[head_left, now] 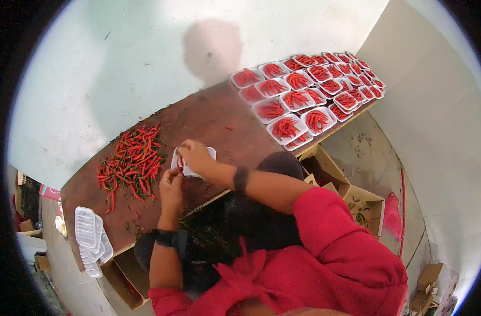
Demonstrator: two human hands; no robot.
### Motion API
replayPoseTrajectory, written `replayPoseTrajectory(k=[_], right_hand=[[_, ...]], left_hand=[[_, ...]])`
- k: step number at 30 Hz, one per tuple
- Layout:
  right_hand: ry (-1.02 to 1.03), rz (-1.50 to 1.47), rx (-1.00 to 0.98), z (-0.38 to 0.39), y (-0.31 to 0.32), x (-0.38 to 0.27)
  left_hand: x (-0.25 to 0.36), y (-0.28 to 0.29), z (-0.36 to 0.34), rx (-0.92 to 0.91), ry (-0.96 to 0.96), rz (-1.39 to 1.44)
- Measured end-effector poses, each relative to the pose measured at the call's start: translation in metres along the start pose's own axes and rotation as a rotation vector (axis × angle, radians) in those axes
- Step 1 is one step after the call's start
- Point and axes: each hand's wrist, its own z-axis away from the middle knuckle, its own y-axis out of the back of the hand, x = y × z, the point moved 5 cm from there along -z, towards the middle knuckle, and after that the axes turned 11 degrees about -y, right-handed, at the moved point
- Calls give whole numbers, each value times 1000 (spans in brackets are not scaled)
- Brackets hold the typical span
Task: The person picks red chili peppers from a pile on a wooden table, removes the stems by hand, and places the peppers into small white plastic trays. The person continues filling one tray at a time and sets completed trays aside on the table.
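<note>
A white foam tray [211,152] lies on the brown table in front of me, partly covered by my hands. My left hand [171,188] is at the tray's near left corner, its fingertips pinched on a red chili pepper [180,167]. Over the tray, my right hand [196,157] is closed with its fingers at the pepper's upper end. The two hands nearly touch. Left of them spreads a loose heap of red chili peppers [132,160] with green stems.
Many filled trays of chilies [286,129] cover the table's right end, some stacked. Empty clear plastic trays [86,226] sit at the left edge. Cardboard boxes [374,200] stand on the floor at right, and another open box [125,279] is below the table at left. A wall runs behind.
</note>
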Motion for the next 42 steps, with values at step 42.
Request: replayPoseTrajectory(k=[42], right_hand=[[-43, 339, -214, 0, 30, -9]], left_hand=[[23, -32, 14, -432, -447, -1216]])
